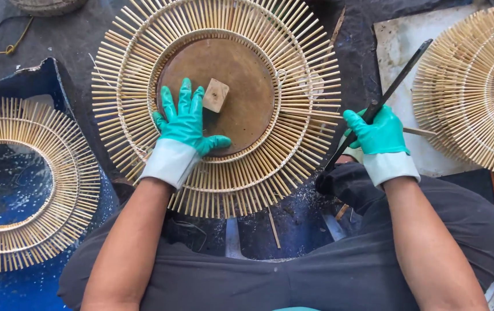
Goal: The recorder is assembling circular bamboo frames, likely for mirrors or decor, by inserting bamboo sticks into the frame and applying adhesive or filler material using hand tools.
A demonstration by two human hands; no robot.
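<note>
A round frame of radiating bamboo sticks [293, 69] lies flat in front of me, around a brown round disc [247, 86] with a small wooden block [216, 95] at its centre. My left hand [186, 118], in a green glove, rests flat on the disc and the inner sticks, fingers spread beside the block. At the frame's right edge my right hand [378, 132], also gloved in green, grips a long dark blade [396, 80]. The blade slants up and to the right.
A similar stick ring [34, 190] lies at the left on a blue surface [5, 190]. Another ring [466, 86] sits at the right on a pale board [399, 46]. My knees in dark trousers [316, 270] fill the bottom. Loose sticks and shavings lie below the frame.
</note>
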